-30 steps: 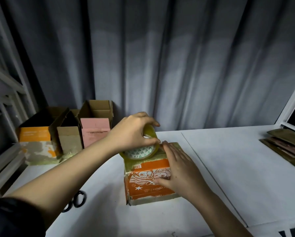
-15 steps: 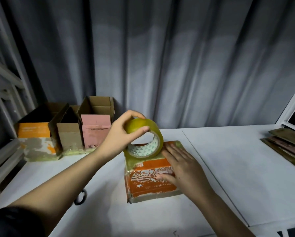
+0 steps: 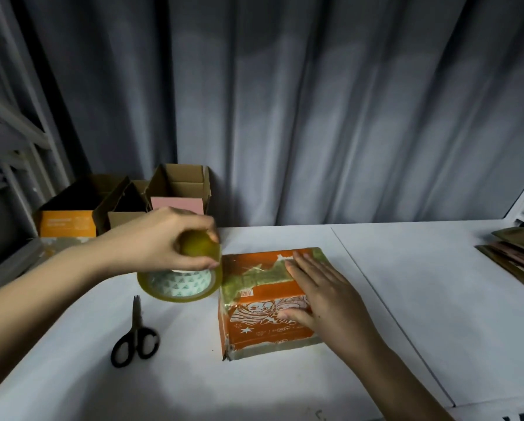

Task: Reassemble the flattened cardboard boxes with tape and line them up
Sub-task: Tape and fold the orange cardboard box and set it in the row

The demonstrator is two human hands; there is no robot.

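Note:
An orange printed cardboard box (image 3: pixel 254 305) lies on the white table (image 3: pixel 406 314), with yellowish tape across its top. My right hand (image 3: pixel 318 296) lies flat on the box, fingers straight, pressing on the tape. My left hand (image 3: pixel 166 238) grips a roll of yellowish clear tape (image 3: pixel 182 284) just left of the box, a little above the table. A strip of tape runs from the roll to the box's left edge. Three assembled open boxes stand in a row at the back left: an orange one (image 3: pixel 68 220), a plain brown one (image 3: pixel 124 208) and a pink-fronted one (image 3: pixel 179 189).
Black-handled scissors (image 3: pixel 136 335) lie on the table left of the orange box, under my left forearm. A pile of flattened cardboard (image 3: pixel 515 256) sits at the table's right edge. A grey curtain hangs behind, and metal shelving (image 3: pixel 9 141) stands at the left.
My left hand has carried the tape roll leftward off the box top to beside its left edge, drawing tape out. My right hand stays flat on the box. The view came closer.

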